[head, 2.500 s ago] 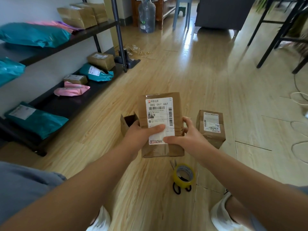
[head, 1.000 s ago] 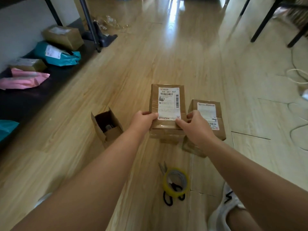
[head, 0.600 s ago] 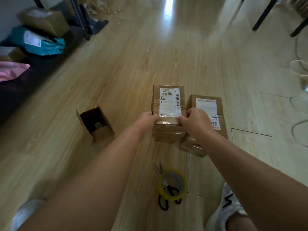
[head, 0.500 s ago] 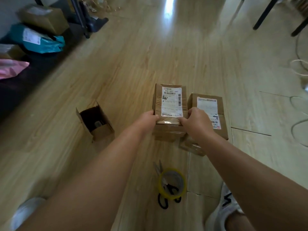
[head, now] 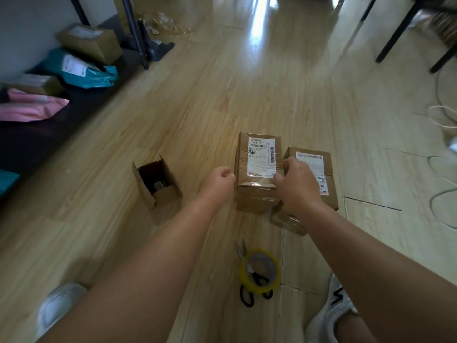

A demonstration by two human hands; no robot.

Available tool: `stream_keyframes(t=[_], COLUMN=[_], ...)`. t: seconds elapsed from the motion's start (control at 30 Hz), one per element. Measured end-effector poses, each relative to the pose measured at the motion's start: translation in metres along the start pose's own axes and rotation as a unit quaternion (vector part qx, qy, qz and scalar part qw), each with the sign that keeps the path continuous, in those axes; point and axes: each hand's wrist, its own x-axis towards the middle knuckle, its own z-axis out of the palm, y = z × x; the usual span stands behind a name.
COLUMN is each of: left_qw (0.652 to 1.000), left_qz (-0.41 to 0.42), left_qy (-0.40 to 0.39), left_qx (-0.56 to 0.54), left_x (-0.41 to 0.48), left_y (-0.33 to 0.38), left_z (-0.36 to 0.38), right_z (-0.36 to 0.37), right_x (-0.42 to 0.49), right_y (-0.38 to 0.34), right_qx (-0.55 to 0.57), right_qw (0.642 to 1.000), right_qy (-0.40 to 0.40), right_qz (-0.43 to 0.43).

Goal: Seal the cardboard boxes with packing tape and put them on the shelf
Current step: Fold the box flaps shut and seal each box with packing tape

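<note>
A taped brown box with a white shipping label (head: 259,164) stands on the wooden floor in front of me. My right hand (head: 295,181) curls over its right front corner, fingertips on the label's edge. My left hand (head: 220,180) is curled just beside the box's left side, thumb at its edge, holding nothing. A second labelled box (head: 319,174) lies right behind my right hand, touching the first. A small open box (head: 158,184) stands to the left with its flaps up. A yellow roll of packing tape (head: 259,271) lies near my feet on black-handled scissors (head: 249,294).
The dark bottom shelf (head: 29,144) runs along the left, carrying a teal mailer (head: 84,70), a pink mailer (head: 32,107) and a brown box (head: 89,40). A shelf post (head: 134,33) stands at its end. White cables (head: 442,169) lie at right; table legs (head: 395,28) stand beyond.
I lowered the labelled box from mid-air onto the floor beside the second box. My left hand has come off its left side; my right hand stays on the right corner.
</note>
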Motion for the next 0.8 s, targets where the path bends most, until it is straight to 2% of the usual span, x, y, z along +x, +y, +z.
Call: stream_keyframes(t=[0.17, 0.37, 0.43, 0.67, 0.8], left_qw=[0.982, 0.948, 0.948, 0.975, 0.971], left_qz=[0.059, 0.001, -0.043, -0.150, -0.161], left_qy=[0.157, 0.276, 0.273, 0.149, 0.162], left_qx=[0.093, 0.158, 0.155, 0.065, 0.075], left_x=[-0.011, 0.005, 0.013, 0.039, 0.048], left_y=[-0.011, -0.055, -0.072, -0.110, -0.113], left_z=[-0.045, -0.108, -0.120, -0.124, -0.121], right_z=[0.011, 0.064, 0.084, 0.143, 0.156], right_x=[-0.020, -0.021, -0.018, -0.005, 0.000], right_y=[-0.036, -0.077, -0.088, -0.115, -0.120], right_qx=[0.059, 0.096, 0.094, 0.063, 0.028], right_qw=[0.994, 0.985, 0.981, 0.961, 0.952], right_qy=[-0.036, -0.123, -0.154, -0.269, -0.303], right_qz=[-0.079, -0.076, -0.067, -0.017, -0.045])
